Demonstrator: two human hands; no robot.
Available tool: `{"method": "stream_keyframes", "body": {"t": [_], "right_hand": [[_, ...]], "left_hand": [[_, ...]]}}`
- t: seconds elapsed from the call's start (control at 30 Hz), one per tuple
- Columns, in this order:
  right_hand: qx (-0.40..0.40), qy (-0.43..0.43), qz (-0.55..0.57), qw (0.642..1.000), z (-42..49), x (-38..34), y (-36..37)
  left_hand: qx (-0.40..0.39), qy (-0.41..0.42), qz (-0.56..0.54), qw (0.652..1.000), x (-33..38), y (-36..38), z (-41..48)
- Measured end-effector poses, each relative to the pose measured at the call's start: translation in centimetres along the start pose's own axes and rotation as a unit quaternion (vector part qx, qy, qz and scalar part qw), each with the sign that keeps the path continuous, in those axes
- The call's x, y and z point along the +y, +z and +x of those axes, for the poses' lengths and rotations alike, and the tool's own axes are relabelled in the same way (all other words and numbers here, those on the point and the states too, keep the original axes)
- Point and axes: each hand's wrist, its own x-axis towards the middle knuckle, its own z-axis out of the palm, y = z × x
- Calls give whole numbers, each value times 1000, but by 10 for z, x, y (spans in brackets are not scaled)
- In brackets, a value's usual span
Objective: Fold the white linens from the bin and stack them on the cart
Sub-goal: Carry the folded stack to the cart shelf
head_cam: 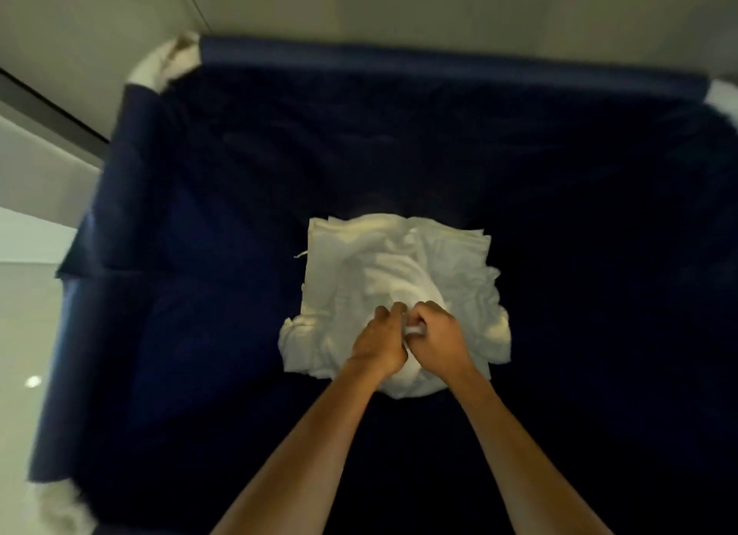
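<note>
Gripping a bunched white linen (399, 278) between them, left hand (377, 340) and right hand (437, 334) touch.

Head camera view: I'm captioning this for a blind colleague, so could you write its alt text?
A person's left hand and right hand, close together, grip the near side of a rumpled pile of white linens in the bottom of a deep navy fabric bin; flatter pieces lie at its far side.

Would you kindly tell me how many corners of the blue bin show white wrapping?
3: at the far left corner, the far right corner and the near left corner. The near right corner is out of frame, so a fourth may be hidden.
</note>
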Motion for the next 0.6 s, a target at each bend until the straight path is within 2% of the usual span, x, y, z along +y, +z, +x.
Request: {"method": "stream_keyframes", "body": {"t": [0.07,0.2,0.43,0.6], "right_hand": [[34,-14,18,999,-17,-18,-17],[50,-25,36,998,-55,-36,-41],[18,-9,143,990,-97,-44,-80],[37,40,47,997,-108,-27,-99]], "left_hand": [[21,21,28,999,9,-11,-14],[55,60,53,995,30,-30,-48],[96,86,56,990,63,-51,-99],[114,127,47,984,94,-53,-135]]}}
